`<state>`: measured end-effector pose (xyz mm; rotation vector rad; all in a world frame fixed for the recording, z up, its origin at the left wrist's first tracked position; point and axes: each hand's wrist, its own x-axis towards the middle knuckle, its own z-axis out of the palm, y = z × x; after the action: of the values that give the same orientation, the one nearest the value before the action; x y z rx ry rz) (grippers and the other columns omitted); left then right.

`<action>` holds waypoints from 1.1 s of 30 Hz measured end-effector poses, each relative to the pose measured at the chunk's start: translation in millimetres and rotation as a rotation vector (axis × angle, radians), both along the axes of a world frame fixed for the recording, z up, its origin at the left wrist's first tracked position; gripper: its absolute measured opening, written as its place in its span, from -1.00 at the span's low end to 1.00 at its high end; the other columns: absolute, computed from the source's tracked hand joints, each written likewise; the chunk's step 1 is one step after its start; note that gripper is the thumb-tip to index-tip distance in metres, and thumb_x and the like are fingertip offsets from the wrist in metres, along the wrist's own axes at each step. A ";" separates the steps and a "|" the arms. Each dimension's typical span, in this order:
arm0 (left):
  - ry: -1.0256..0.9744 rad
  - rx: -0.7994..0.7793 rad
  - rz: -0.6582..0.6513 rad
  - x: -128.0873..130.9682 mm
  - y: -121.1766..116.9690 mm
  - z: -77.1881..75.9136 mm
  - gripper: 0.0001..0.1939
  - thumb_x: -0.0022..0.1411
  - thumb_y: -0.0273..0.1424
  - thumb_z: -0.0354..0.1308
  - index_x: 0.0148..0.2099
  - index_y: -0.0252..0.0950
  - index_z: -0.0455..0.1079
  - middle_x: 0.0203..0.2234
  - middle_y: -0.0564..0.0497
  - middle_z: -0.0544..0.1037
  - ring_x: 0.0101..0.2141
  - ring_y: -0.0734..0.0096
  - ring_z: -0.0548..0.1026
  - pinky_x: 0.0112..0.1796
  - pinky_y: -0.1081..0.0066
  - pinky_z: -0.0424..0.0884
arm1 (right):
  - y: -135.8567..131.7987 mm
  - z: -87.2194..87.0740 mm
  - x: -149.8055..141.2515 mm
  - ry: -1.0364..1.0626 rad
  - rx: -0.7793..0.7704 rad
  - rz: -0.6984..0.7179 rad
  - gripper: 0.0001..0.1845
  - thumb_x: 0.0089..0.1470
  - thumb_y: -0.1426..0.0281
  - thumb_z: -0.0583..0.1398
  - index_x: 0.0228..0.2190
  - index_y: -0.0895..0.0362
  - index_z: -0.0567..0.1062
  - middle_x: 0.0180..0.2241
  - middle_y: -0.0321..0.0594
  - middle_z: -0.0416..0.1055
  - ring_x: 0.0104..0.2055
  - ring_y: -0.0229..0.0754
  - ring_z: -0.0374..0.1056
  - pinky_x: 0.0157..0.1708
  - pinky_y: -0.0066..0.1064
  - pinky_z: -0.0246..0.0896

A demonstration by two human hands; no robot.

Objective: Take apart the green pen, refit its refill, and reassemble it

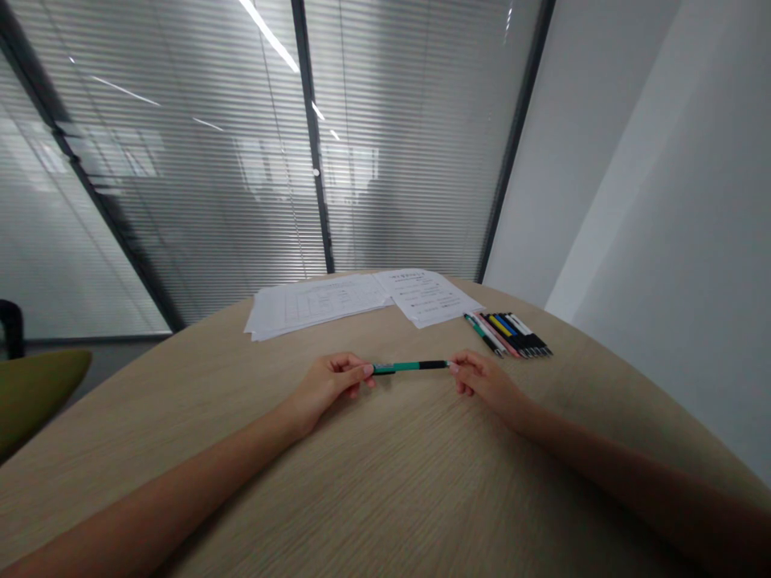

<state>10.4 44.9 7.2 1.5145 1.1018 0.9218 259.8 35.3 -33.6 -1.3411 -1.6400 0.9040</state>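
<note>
A green pen (409, 367) with a black grip lies level just above the light wooden table (385, 482), held at both ends. My left hand (328, 384) pinches its left end with curled fingers. My right hand (485, 379) pinches the black right end between fingertips. Both forearms rest on the tabletop.
A row of several pens (507, 333) in different colours lies to the right, beyond my right hand. Printed paper sheets (325, 301) and another sheet (429, 297) lie at the table's far edge. An olive-green chair (36, 389) stands at the left. Glass walls with blinds stand behind.
</note>
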 end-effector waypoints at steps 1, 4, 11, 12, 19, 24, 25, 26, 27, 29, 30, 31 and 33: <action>0.001 0.002 0.001 0.0 0.1 -0.1 -0.76 -0.13 -0.23 0.18 -0.55 -0.33 0.34 -0.66 0.11 0.41 -0.68 0.62 0.17 -0.62 0.53 0.07 | 0.3 -0.4 0.0 0.004 -0.004 -0.002 -0.86 -0.03 0.31 0.05 -0.41 0.12 0.31 -0.67 -0.41 0.21 -0.61 -0.33 0.17 -0.57 -0.49 0.06; -0.004 0.002 -0.003 -0.5 1.3 -1.6 -0.75 -0.13 -0.22 0.19 -0.55 -0.33 0.33 -0.65 0.10 0.42 -0.67 0.61 0.19 -0.61 0.53 0.10 | 0.8 -1.0 0.5 0.001 -0.012 -0.010 -0.86 -0.03 0.31 0.06 -0.41 0.12 0.32 -0.67 -0.41 0.22 -0.61 -0.33 0.18 -0.57 -0.49 0.07; -0.033 0.001 -0.004 -2.5 4.7 -5.7 -0.76 -0.12 -0.24 0.19 -0.54 -0.34 0.33 -0.64 0.09 0.44 -0.66 0.60 0.20 -0.60 0.53 0.13 | -0.3 1.1 0.2 0.004 -0.006 -0.003 -0.87 -0.02 0.32 0.05 -0.43 0.12 0.32 -0.67 -0.40 0.21 -0.61 -0.34 0.17 -0.57 -0.50 0.07; -0.036 0.001 -0.001 -2.7 5.1 -6.1 -0.76 -0.12 -0.24 0.20 -0.54 -0.34 0.33 -0.64 0.08 0.44 -0.66 0.60 0.20 -0.60 0.53 0.13 | -0.5 1.4 -0.1 0.006 -0.001 -0.002 -0.87 -0.02 0.31 0.05 -0.43 0.12 0.32 -0.67 -0.40 0.21 -0.61 -0.34 0.17 -0.57 -0.50 0.06; -0.014 0.016 0.001 -2.1 3.8 -4.2 -0.75 -0.13 -0.22 0.18 -0.55 -0.33 0.33 -0.63 0.07 0.45 -0.67 0.59 0.20 -0.60 0.52 0.14 | 0.6 0.2 1.1 0.019 0.002 -0.010 -0.84 -0.04 0.28 0.06 -0.44 0.12 0.31 -0.68 -0.41 0.21 -0.62 -0.33 0.16 -0.58 -0.49 0.05; -0.030 0.022 0.011 -0.9 1.0 -0.6 -0.77 -0.13 -0.24 0.18 -0.56 -0.33 0.34 -0.64 0.07 0.44 -0.67 0.59 0.19 -0.60 0.52 0.13 | 0.7 -0.4 1.6 0.040 0.010 -0.002 -0.82 -0.03 0.27 0.05 -0.42 0.12 0.31 -0.67 -0.40 0.21 -0.62 -0.33 0.16 -0.59 -0.48 0.05; -0.038 0.020 0.011 -0.9 0.9 -0.5 -0.77 -0.13 -0.25 0.18 -0.56 -0.33 0.34 -0.64 0.07 0.44 -0.67 0.59 0.18 -0.60 0.52 0.13 | 0.3 0.3 1.2 0.043 0.008 -0.004 -0.83 -0.03 0.27 0.05 -0.42 0.12 0.31 -0.67 -0.40 0.21 -0.62 -0.33 0.16 -0.59 -0.48 0.06; -0.045 0.018 0.009 -1.0 0.9 -0.6 -0.77 -0.12 -0.25 0.19 -0.55 -0.33 0.34 -0.64 0.07 0.44 -0.67 0.60 0.18 -0.60 0.52 0.12 | -0.3 1.1 0.7 0.044 0.005 -0.008 -0.83 -0.03 0.28 0.05 -0.42 0.12 0.31 -0.67 -0.40 0.21 -0.62 -0.33 0.16 -0.59 -0.48 0.06; -0.051 0.016 0.008 -1.1 0.9 -0.8 -0.77 -0.12 -0.25 0.19 -0.55 -0.33 0.34 -0.64 0.07 0.44 -0.67 0.60 0.18 -0.60 0.52 0.12 | -0.9 1.9 0.2 0.042 0.003 -0.011 -0.83 -0.03 0.28 0.05 -0.42 0.12 0.31 -0.67 -0.40 0.21 -0.62 -0.33 0.16 -0.59 -0.48 0.06; -0.056 0.009 0.006 -1.5 1.2 -1.3 -0.77 -0.12 -0.25 0.20 -0.54 -0.34 0.34 -0.64 0.07 0.44 -0.66 0.60 0.19 -0.59 0.52 0.12 | -1.8 3.4 -0.6 0.037 0.004 -0.011 -0.84 -0.03 0.29 0.04 -0.43 0.13 0.31 -0.67 -0.40 0.21 -0.62 -0.33 0.16 -0.58 -0.48 0.06; -0.059 0.006 0.007 -1.7 1.3 -1.6 -0.77 -0.12 -0.26 0.20 -0.55 -0.34 0.34 -0.65 0.08 0.44 -0.66 0.60 0.19 -0.60 0.52 0.12 | -2.0 3.8 -0.7 0.037 0.009 -0.009 -0.84 -0.03 0.29 0.04 -0.44 0.12 0.31 -0.67 -0.40 0.21 -0.62 -0.33 0.16 -0.58 -0.48 0.06; -0.062 0.002 0.009 -1.8 1.4 -1.7 -0.77 -0.12 -0.26 0.20 -0.55 -0.34 0.34 -0.65 0.08 0.43 -0.66 0.60 0.19 -0.60 0.53 0.11 | -2.0 4.0 -0.6 0.037 0.012 -0.006 -0.84 -0.03 0.28 0.04 -0.44 0.12 0.31 -0.67 -0.40 0.21 -0.62 -0.33 0.16 -0.58 -0.48 0.06; -0.068 -0.006 0.012 -2.0 1.8 -1.9 -0.77 -0.12 -0.26 0.21 -0.55 -0.34 0.34 -0.66 0.09 0.43 -0.67 0.61 0.18 -0.60 0.53 0.10 | -1.6 3.4 0.0 0.041 0.017 -0.002 -0.84 -0.02 0.28 0.03 -0.44 0.12 0.30 -0.67 -0.40 0.21 -0.62 -0.33 0.16 -0.58 -0.48 0.06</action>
<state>8.4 46.7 5.4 1.4623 1.0654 0.9702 259.8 33.7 -30.2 -1.3041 -1.6115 0.9085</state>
